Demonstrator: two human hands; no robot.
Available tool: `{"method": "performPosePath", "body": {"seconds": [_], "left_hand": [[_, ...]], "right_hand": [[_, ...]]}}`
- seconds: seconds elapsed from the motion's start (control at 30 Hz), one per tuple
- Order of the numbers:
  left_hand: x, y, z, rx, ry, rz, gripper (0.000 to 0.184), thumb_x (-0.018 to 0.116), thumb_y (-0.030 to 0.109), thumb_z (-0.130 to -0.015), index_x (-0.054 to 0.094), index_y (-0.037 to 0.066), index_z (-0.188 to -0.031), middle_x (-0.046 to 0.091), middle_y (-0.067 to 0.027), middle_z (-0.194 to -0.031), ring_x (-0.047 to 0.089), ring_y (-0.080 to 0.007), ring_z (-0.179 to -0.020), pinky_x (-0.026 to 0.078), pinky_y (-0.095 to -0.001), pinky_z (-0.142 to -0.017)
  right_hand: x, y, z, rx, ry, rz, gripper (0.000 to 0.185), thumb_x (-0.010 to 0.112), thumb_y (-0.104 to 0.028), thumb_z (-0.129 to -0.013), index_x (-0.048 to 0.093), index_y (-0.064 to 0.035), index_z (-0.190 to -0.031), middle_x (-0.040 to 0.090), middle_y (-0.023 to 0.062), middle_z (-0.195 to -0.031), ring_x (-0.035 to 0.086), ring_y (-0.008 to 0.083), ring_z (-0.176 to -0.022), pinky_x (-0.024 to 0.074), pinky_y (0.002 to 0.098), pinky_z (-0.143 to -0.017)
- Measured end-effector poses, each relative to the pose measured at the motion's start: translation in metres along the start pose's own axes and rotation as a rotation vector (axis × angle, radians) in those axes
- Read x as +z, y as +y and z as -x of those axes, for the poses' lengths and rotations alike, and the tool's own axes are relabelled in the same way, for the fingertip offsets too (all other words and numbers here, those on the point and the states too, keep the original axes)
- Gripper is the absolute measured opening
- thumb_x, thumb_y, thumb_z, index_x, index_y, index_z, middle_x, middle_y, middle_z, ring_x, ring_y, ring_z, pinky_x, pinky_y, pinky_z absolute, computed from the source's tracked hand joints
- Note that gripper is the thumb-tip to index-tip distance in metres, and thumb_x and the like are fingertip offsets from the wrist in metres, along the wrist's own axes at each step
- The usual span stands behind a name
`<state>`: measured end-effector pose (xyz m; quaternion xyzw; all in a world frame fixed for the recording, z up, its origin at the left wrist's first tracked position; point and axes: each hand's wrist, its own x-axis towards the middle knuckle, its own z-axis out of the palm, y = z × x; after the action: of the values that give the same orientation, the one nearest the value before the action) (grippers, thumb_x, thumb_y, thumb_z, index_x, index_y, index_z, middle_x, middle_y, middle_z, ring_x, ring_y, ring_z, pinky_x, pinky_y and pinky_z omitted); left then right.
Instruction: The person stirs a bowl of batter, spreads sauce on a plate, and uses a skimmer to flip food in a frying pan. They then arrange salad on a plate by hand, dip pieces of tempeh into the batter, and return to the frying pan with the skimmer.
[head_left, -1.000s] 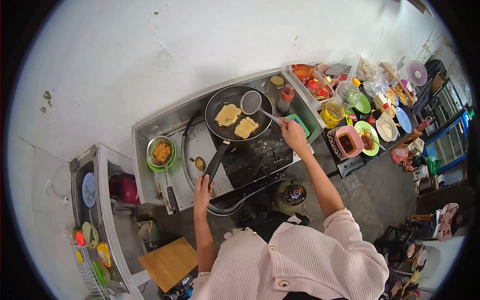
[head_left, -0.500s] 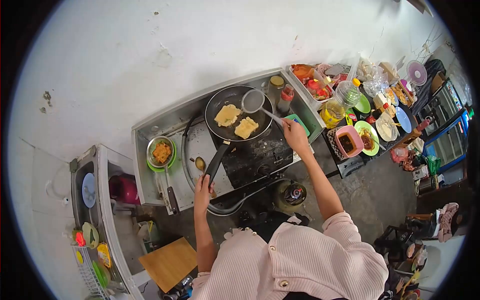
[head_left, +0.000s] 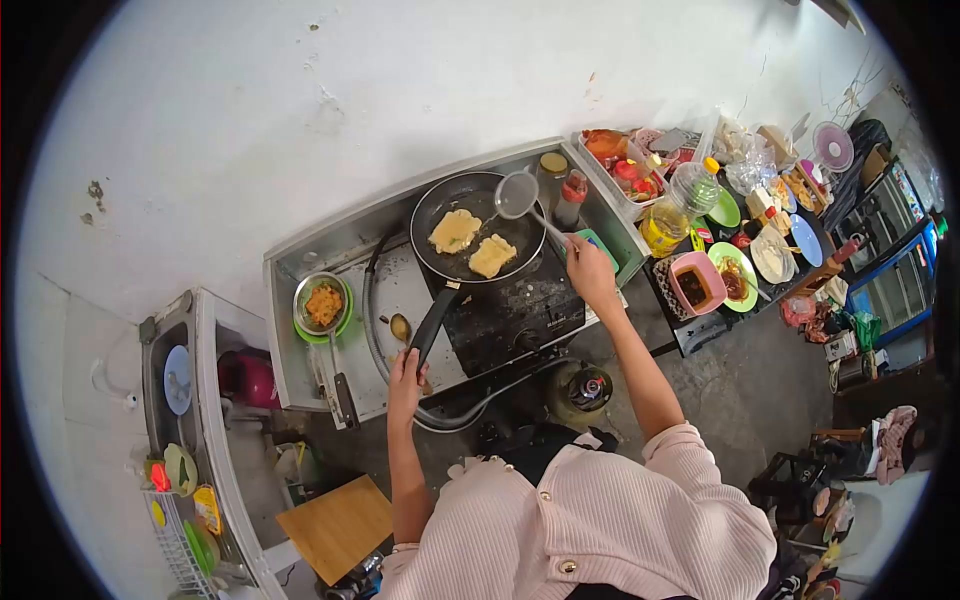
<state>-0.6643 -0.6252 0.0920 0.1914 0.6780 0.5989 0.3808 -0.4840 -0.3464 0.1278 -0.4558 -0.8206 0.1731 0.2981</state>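
White wall [head_left: 400,90] behind, black stove [head_left: 515,325] beneath — a frying pan [head_left: 462,188] with two golden pieces [head_left: 456,230] sits there, its handle [head_left: 434,328] wrapped by the left hand [head_left: 406,383]; the right hand [head_left: 588,270] grips a strainer [head_left: 516,195], head over the rim.

Head view, forward and down over the pan [head_left: 464,190]

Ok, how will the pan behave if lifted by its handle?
Probably front-heavy: the pan and both food pieces sit beyond the left hand. Likely stiff, given the thick-looking handle. The pieces may slide if tilted: the surface around them looks shiny.
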Motion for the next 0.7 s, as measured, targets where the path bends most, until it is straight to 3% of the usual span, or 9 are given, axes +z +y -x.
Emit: {"method": "performPosePath", "body": {"seconds": [0.13,0.27,0.4,0.7], "left_hand": [[0.0,0.001,0.0,0.003,-0.002,-0.006,0.03,0.042,0.03,-0.093,0.048,0.002,-0.101,0.042,0.0021,-0.065,0.035,-0.0053,-0.056,0.031,-0.0194,-0.052],[0.001,0.002,0.002,0.011,0.008,0.012,0.029,0.043,0.03,-0.093,0.048,0.002,-0.1,0.042,0.0021,-0.065,0.035,-0.0053,-0.056,0.031,-0.0194,-0.052],[0.0,0.001,0.0,0.01,-0.004,0.006,0.028,0.043,0.029,-0.093,0.048,0.003,-0.099,0.042,0.0021,-0.065,0.035,-0.0053,-0.056,0.031,-0.0197,-0.052],[0.0,-0.001,0.001,0.017,-0.01,0.021,0.027,0.042,0.028,-0.093,0.048,0.002,-0.098,0.042,0.0018,-0.065,0.035,-0.0056,-0.056,0.031,-0.0199,-0.052]], "right_hand": [[0.008,0.005,-0.004,-0.093,-0.016,-0.038,0.023,0.048,-0.023,-0.086,0.062,-0.0092,-0.097,0.06,0.0188,-0.067,0.06,0.0359,-0.064,0.0459,0.0456,-0.058],[0.006,-0.008,-0.008,-0.031,0.012,0.121,0.022,0.048,-0.023,-0.086,0.062,-0.0081,-0.094,0.061,0.0189,-0.068,0.06,0.0362,-0.065,0.0466,0.0451,-0.058],[0.006,-0.01,-0.015,-0.105,-0.001,0.004,0.022,0.048,-0.023,-0.086,0.062,-0.0081,-0.093,0.061,0.0181,-0.069,0.06,0.0363,-0.064,0.0468,0.0447,-0.058],[0.021,-0.004,-0.029,-0.123,0.046,0.088,0.02,0.049,-0.023,-0.085,0.063,-0.0097,-0.093,0.06,0.0192,-0.066,0.06,0.0351,-0.064,0.0474,0.0457,-0.058]]}}
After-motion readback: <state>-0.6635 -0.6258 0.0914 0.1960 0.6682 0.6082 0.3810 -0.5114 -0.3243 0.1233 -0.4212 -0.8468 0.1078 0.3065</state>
